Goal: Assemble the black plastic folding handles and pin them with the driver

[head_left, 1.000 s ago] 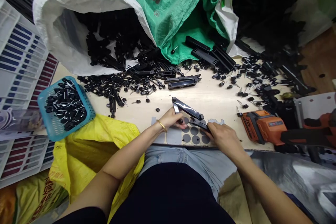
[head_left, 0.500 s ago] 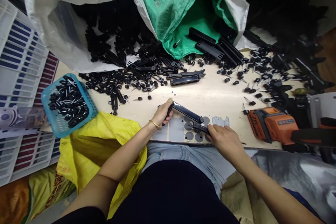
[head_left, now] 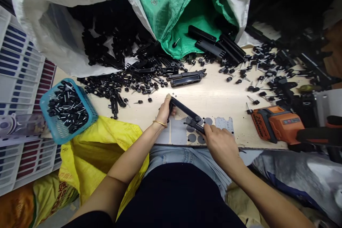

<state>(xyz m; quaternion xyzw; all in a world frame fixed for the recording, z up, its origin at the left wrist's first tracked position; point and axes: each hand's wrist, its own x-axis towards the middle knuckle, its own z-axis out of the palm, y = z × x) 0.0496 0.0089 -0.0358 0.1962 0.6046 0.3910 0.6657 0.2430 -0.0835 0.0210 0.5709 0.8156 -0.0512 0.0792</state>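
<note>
Facing a pale wooden bench (head_left: 221,96), with white crates (head_left: 20,64) off at the left. Looking toward a white sack (head_left: 32,28) full of black parts and a green sack (head_left: 171,14) just beside it. Seeing small black links (head_left: 107,87) heaped before the white sack's mouth, plus long black channels (head_left: 210,48) at the green sack's opening. Noticing scattered black-headed screws (head_left: 263,74) at the right, near an orange power tool (head_left: 283,124).

Gripping the upper-left end of a black jointed piece (head_left: 184,107) in the left hand (head_left: 163,112), curling fingers around it, wearing a gold bracelet (head_left: 160,124) on that wrist. Clasping the lower-right end in the right hand (head_left: 221,144), knuckles up, hiding most fingertips from view. Holding the piece at a slant between 2 hands, over gray discs (head_left: 200,139) and a gray sheet (head_left: 178,131) by the bench's near edge. Being unable to tell contact from clearance underneath. Seeing 1 folded black assembly (head_left: 187,79) lying farther back. Having a blue basket (head_left: 92,111) of more screws at the left, touching an open yellow sack (head_left: 88,171).
</note>
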